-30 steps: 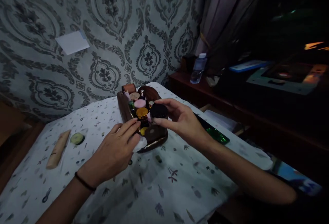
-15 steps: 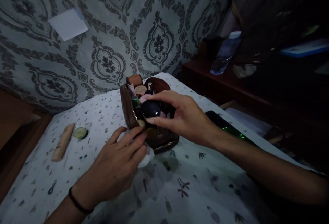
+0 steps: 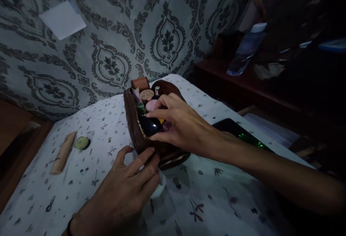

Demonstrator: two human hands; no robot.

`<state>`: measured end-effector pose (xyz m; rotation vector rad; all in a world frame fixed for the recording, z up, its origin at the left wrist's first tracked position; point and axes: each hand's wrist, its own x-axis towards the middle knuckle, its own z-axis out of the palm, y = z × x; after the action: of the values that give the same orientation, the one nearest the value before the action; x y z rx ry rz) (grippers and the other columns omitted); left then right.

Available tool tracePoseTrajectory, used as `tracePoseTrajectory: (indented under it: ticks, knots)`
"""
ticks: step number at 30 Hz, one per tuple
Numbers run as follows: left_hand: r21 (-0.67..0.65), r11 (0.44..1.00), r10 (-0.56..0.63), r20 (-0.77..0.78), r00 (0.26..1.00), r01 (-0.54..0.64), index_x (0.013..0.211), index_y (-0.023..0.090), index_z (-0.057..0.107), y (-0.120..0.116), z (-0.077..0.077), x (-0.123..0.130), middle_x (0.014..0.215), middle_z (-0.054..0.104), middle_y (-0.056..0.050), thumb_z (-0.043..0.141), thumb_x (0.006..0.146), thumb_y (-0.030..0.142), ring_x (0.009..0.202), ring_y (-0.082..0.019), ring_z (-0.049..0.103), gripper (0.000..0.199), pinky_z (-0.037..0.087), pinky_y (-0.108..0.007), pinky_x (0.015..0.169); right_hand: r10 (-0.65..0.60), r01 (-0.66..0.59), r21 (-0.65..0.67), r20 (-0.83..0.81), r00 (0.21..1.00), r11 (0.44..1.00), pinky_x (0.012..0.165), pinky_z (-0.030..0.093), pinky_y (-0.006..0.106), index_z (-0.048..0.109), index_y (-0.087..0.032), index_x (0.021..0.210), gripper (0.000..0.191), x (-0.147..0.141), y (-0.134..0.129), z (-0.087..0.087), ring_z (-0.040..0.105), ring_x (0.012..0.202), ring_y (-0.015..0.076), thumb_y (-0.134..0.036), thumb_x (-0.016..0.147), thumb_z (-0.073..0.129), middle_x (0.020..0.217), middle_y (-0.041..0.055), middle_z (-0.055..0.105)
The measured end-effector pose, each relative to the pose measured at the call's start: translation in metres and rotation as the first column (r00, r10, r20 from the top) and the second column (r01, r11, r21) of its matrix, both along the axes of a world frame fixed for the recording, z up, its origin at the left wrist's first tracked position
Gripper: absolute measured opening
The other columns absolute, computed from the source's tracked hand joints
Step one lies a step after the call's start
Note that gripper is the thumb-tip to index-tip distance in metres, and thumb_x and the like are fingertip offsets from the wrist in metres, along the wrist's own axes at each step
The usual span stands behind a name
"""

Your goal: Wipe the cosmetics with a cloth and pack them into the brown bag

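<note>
An open brown zip makeup bag (image 3: 133,120) lies on the patterned sheet, filled with cosmetics. My right hand (image 3: 178,122) reaches into it, thumb and fingers pinching a glossy black rounded compact (image 3: 150,125). Around the compact are a green-capped bottle (image 3: 141,108), a pink round item (image 3: 151,105), a beige round compact (image 3: 146,95) and a small silver-topped bottle (image 3: 157,91). My left hand (image 3: 127,182) curls at the bag's near edge over a crumpled white tissue (image 3: 160,185), mostly hidden beneath the fingers.
A beige tube (image 3: 63,153) and a small green-lidded jar (image 3: 81,143) lie at the left. Behind the bag sits a brown cylindrical item (image 3: 140,83). A dark shiny flat object (image 3: 243,135) rests under my right forearm. A water bottle (image 3: 246,50) stands on the dark red shelf (image 3: 213,69).
My right hand has lowered the black compact deeper into the bag, toward its near left side. My left hand has shifted slightly down along the bag's edge, and the view has tilted a little.
</note>
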<state>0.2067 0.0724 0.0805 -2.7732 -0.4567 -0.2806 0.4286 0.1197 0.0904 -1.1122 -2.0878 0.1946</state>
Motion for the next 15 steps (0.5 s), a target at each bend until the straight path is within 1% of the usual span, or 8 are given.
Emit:
tracePoseTrajectory:
  ticks: [3,5,8,11,15]
  knots:
    - [0.006,1.000,0.007,0.006,1.000,-0.007,0.095,0.018,0.064,-0.002,0.001,0.001,0.117,0.070,-0.007,0.045,0.085,0.004,0.121,-0.026,0.052,0.025,0.029,-0.048,0.100,0.005,-0.005,0.004,0.109,0.994,1.000,0.087,0.046,0.043,0.075,-0.020,0.102,0.037,-0.006,0.004,0.002,0.049,0.104,0.0279,-0.029,0.068,0.085,0.111,0.0104,0.055]
    - [-0.003,1.000,0.013,0.004,1.000,-0.013,0.095,0.019,0.064,-0.002,0.001,0.001,0.117,0.070,-0.006,0.045,0.085,0.005,0.120,-0.026,0.053,0.025,0.030,-0.047,0.100,0.010,-0.010,-0.001,0.189,0.982,1.000,0.088,0.044,0.045,0.076,-0.021,0.101,0.034,-0.010,0.004,0.005,0.046,0.107,0.0297,-0.030,0.070,0.084,0.113,0.0114,0.054]
    - [-0.012,1.000,0.015,-0.003,1.000,-0.015,0.097,0.020,0.064,-0.002,0.001,0.000,0.118,0.070,-0.006,0.045,0.085,0.007,0.120,-0.025,0.053,0.025,0.030,-0.048,0.100,-0.017,0.012,0.018,0.290,0.957,1.000,0.088,0.042,0.046,0.075,-0.021,0.100,0.029,-0.016,0.005,0.007,0.043,0.111,0.0323,-0.029,0.073,0.082,0.118,0.0138,0.052]
    - [-0.008,1.000,0.013,-0.005,1.000,-0.013,0.097,0.020,0.064,-0.003,0.001,0.000,0.117,0.070,-0.007,0.046,0.085,0.008,0.120,-0.026,0.054,0.025,0.030,-0.048,0.101,-0.053,0.041,0.041,0.358,0.932,0.998,0.089,0.041,0.046,0.075,-0.020,0.099,0.027,-0.020,0.006,0.006,0.042,0.113,0.0333,-0.028,0.073,0.081,0.122,0.0152,0.052]
    - [-0.017,1.000,0.023,-0.023,0.999,-0.024,0.098,0.018,0.063,-0.004,0.000,-0.001,0.120,0.068,-0.009,0.046,0.087,0.009,0.123,-0.027,0.051,0.022,0.031,-0.049,0.101,-0.062,0.055,0.030,0.413,0.909,0.998,0.091,0.040,0.049,0.075,-0.017,0.093,0.023,-0.023,0.009,0.004,0.042,0.115,0.0353,-0.030,0.075,0.079,0.120,0.0172,0.054]
